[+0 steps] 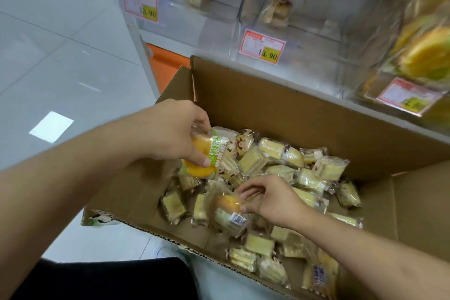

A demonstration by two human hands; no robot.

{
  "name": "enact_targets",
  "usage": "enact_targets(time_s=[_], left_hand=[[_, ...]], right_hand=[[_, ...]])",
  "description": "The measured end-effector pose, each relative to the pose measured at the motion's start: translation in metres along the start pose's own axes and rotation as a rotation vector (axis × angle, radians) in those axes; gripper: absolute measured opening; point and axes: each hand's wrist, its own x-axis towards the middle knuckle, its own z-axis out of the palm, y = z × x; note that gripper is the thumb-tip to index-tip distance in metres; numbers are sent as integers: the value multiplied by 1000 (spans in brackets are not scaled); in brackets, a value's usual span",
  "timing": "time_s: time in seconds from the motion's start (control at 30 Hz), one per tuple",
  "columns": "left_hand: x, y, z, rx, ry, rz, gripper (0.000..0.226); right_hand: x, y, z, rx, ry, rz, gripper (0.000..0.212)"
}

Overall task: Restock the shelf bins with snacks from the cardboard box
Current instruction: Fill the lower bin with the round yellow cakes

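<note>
An open cardboard box [280, 114] holds several wrapped yellow cake snacks [280, 161]. Over the box's left side, my left hand [170, 129] grips a yellow cake pack with a green and white label [207, 153]. Lower and to the right, my right hand [270, 200] pinches another clear-wrapped yellow cake pack with a barcode [229, 212], which is tilted over the loose snacks. Behind the box stand clear shelf bins [316, 19], each with one or two pastries inside.
Red and yellow price tags [265, 48] reading 13.90 hang on the bin fronts. A bin at the far right [418, 61] is full of yellow packs. Pale tiled floor [60, 44] lies to the left. An orange shelf base [165, 61] sits behind the box's left flap.
</note>
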Motion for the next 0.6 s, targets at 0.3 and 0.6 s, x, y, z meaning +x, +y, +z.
enact_targets(time_s=[0.3,0.6], left_hand=[[2,61,-27,-576,187,-102,74],[-19,180,-21,-1236,133,-51,52]], right_hand=[[-122,-55,-143,162,476,-147,53],[-228,-77,-177,49,971,-478,40]])
